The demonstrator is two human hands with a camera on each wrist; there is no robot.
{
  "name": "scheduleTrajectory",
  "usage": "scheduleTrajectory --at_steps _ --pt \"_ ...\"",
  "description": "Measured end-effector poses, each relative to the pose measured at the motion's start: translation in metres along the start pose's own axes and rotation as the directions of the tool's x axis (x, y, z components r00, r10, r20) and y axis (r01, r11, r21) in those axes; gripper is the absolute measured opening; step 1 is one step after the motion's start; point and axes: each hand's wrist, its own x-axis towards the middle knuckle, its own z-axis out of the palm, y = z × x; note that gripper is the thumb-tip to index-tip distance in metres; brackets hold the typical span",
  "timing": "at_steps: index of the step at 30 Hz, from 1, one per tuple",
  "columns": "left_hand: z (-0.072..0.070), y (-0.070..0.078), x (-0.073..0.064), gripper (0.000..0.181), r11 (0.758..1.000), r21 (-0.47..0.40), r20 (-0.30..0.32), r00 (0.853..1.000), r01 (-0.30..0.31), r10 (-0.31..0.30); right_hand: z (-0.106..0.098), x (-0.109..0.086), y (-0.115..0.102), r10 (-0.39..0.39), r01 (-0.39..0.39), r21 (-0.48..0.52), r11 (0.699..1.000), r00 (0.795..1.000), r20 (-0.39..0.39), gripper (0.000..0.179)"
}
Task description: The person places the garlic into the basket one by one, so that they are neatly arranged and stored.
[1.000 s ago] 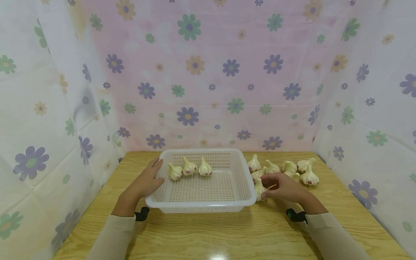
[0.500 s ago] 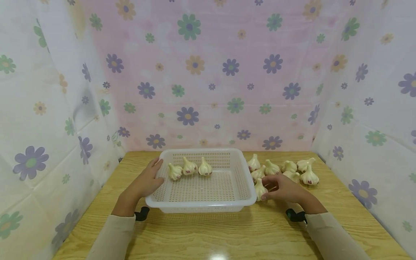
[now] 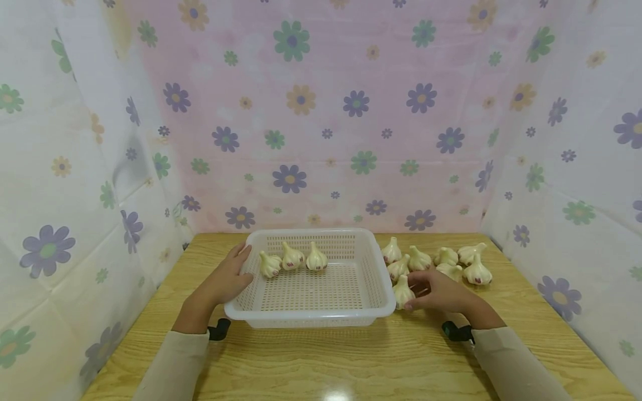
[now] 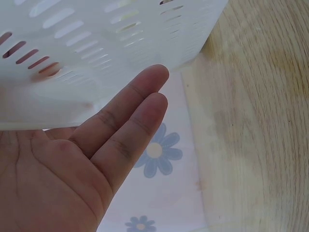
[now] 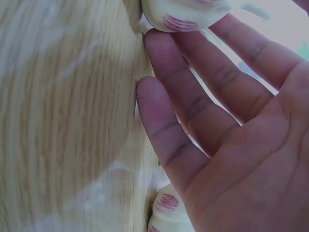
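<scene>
At the left end of a white plastic basket [image 3: 313, 314], my left hand [image 3: 225, 278] holds the rim, thumb over the edge. In the left wrist view, two fingers of the left hand [image 4: 116, 130] extend straight beneath the basket wall [image 4: 91, 53]. Inside the basket sit three garlic bulbs [image 3: 293, 257]. Just off its right side, my right hand [image 3: 438, 291] pinches another garlic bulb [image 3: 402, 293] at table level. The right wrist view shows the fingertips touching this garlic bulb [image 5: 186, 14]; the thumb is mostly out of frame there.
Several more garlic bulbs [image 3: 446, 257] lie on the wooden table [image 3: 321, 362] behind and right of my right hand. Flowered cloth [image 3: 321, 111] walls off the back and both sides. A black wrist mount [image 3: 219, 329] sits under each wrist.
The right hand and its garlic bulb have shifted very slightly right, away from the basket. The left hand and basket stay where they were.
</scene>
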Motion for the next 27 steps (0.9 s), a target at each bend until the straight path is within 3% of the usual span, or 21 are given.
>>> scheduleTrajectory --at_steps 13,27 --pt "0.0008 -0.0007 0.0005 0.077 1.0 0.008 -0.002 1.0 0.006 -0.006 -0.0003 -0.0014 -0.0005 0.045 -0.045 -0.004 0.999 0.999 0.023 0.03" --pt "0.0008 -0.0006 0.0007 0.076 1.0 0.015 -0.013 1.0 -0.01 0.01 -0.0008 -0.0027 -0.0057 0.031 -0.031 -0.044 0.999 1.0 0.003 0.033"
